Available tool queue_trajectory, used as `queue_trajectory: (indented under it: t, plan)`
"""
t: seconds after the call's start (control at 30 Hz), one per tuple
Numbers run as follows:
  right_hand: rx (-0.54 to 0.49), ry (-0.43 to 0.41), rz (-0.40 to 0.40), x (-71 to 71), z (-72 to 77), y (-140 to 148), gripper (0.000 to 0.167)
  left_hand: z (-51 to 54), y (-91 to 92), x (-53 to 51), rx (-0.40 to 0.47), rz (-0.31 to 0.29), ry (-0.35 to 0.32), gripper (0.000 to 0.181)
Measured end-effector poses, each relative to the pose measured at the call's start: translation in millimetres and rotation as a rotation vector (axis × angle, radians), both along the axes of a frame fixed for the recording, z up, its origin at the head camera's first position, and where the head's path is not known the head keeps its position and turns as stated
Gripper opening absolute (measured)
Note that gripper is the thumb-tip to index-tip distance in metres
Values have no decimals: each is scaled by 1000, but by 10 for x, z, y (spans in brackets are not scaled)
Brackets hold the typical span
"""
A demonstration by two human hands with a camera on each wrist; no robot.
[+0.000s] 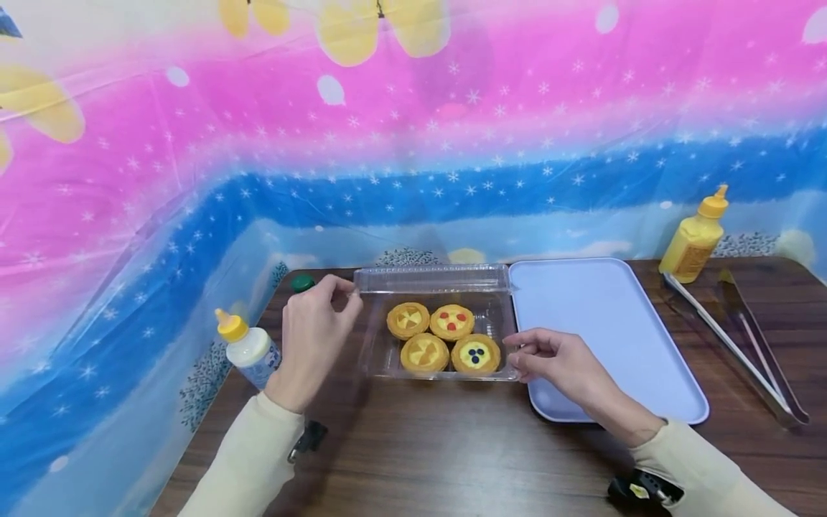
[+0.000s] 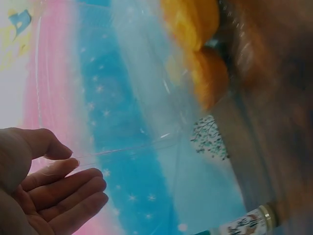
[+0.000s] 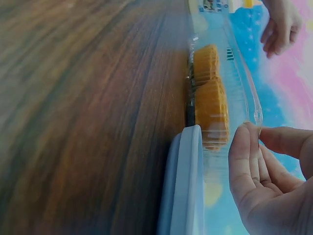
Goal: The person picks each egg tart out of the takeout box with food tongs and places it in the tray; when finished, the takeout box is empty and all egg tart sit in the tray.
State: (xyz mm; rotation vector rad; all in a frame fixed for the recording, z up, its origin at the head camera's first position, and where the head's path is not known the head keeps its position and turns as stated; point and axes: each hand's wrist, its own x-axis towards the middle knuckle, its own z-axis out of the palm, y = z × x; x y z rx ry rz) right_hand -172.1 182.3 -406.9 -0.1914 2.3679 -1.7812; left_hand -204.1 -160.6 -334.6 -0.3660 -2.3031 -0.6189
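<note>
A clear plastic clamshell box holds several round tarts with fruit-like toppings. Its lid stands raised at the back. My left hand pinches the lid's left corner between thumb and index finger; in the left wrist view the other fingers are spread below that corner. At the box's front right corner, my right hand pinches the rim of the base. The right wrist view shows that thumb and fingertips on the clear edge, with two tarts visible through the wall.
A pale lilac tray lies right of the box, partly under my right hand. Metal tongs and a yellow squeeze bottle are farther right. Left of my left hand stands a white bottle with a yellow nozzle, near a green cap.
</note>
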Motion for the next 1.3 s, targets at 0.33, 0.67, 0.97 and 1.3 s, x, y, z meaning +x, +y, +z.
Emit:
queue_trajectory:
  t: [0.33, 0.67, 0.97, 1.3]
  plan:
    - [58, -1, 30, 119, 8, 68, 37, 273, -3, -201, 8, -63, 26, 5]
    - [36, -15, 62, 225, 22, 104, 38, 435, -4, -414, 123, -99, -70, 12]
    - [20, -42, 85, 319, 17, 144, 40, 449, -17, -649, 228, -100, -207, 24]
    - [5, 0, 129, 423, -9, 175, 40, 429, 68, -911, 271, -79, -441, 30]
